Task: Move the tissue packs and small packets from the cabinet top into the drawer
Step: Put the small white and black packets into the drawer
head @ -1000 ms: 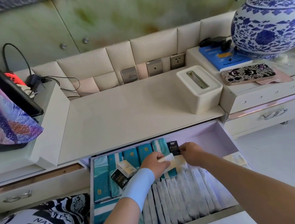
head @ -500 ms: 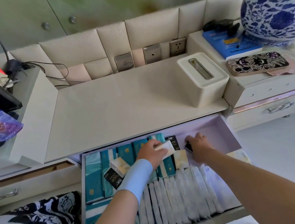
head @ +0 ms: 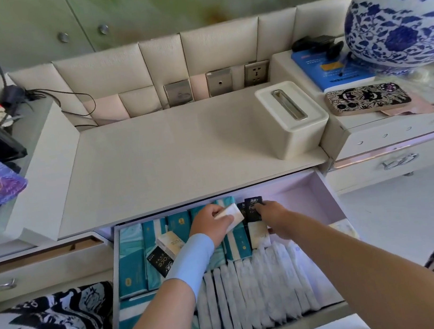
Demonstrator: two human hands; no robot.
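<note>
Below the cabinet top (head: 169,154), the drawer (head: 324,199) stands pulled out, and both hands are inside it near its back wall. Left hand (head: 212,225), with a light blue wristband (head: 192,257) on that forearm, pinches a small white packet (head: 229,214) between thumb and fingers; the packet is held tilted above the teal tissue packs (head: 137,259), which stand in a row along the drawer's left and back part. Right hand (head: 276,218) is just right of the left hand, fingers curled onto a small black packet (head: 254,208) standing upright near the drawer's back; the thumb side is hidden, so whether the packet is fully gripped or only touched cannot be told. Directly in front of the black packet lies a pale cream packet (head: 259,237), touching the right hand's lower edge. Left of the wristband, on top of the teal packs, lie a white-and-cream packet (head: 170,244) and a black packet with "ace" lettering (head: 158,263), both tilted and touching each other. White wrapped pads (head: 256,292) fill the drawer's front half in an upright row. On the cabinet top, toward its right end, sits a white tissue box (head: 292,120); the rest of that surface bears nothing else. Right of the tissue box, on a raised shelf, are a patterned phone case (head: 365,98), a blue book (head: 328,70) and a blue-and-white vase (head: 401,15).
</note>
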